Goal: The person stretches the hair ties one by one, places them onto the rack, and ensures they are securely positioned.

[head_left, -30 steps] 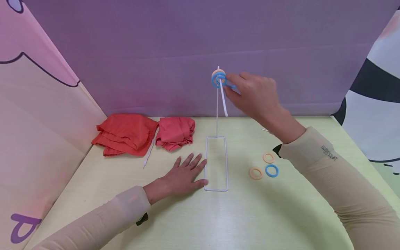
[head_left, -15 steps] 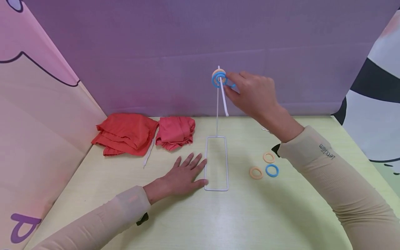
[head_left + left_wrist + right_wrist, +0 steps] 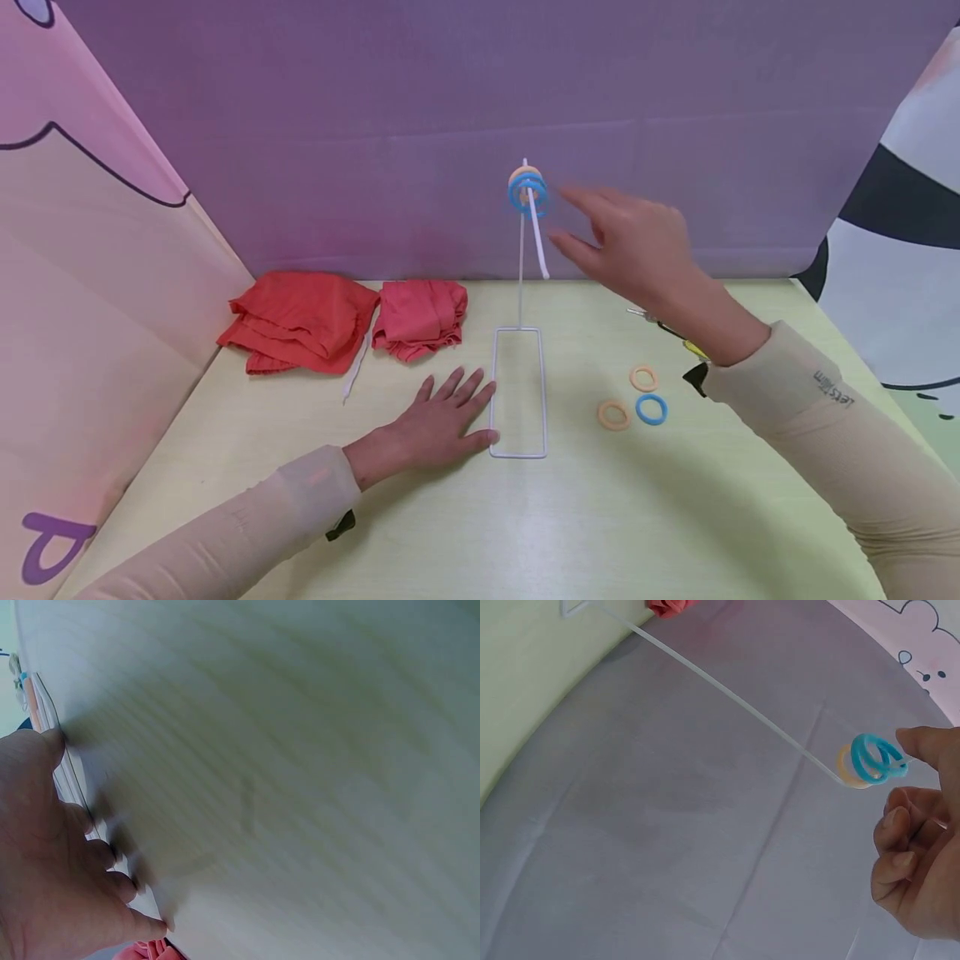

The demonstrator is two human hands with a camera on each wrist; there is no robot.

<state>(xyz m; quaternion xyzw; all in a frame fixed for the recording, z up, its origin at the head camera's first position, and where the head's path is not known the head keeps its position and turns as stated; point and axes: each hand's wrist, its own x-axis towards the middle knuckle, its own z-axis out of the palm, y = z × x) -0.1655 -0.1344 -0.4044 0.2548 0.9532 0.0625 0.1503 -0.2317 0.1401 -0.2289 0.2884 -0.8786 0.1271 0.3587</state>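
Note:
A white wire stand [image 3: 543,392] has a rectangular base on the table and a tall rod with an arm at the top. Blue rings [image 3: 858,759] and an orange ring [image 3: 843,766] hang on that arm. My left hand [image 3: 442,421] lies flat with spread fingers, its thumb and fingertips at the base's left side. Just right of the hanging rings, my right hand [image 3: 641,246] is in the air with thumb and index finger apart. The right wrist view shows its other fingers loosely bent, holding nothing.
Two orange rings, one nearer [image 3: 614,415] and one farther [image 3: 643,378], lie beside a blue ring [image 3: 651,409] on the table's right. A red cloth [image 3: 300,321] and a smaller pinkish-red cloth [image 3: 422,317] lie back left. A small yellow item [image 3: 695,350] shows by my right wrist.
My right hand has let go of the blue ring and drawn back to the right. That ring now hangs lower on the arm. My left hand has stayed put.

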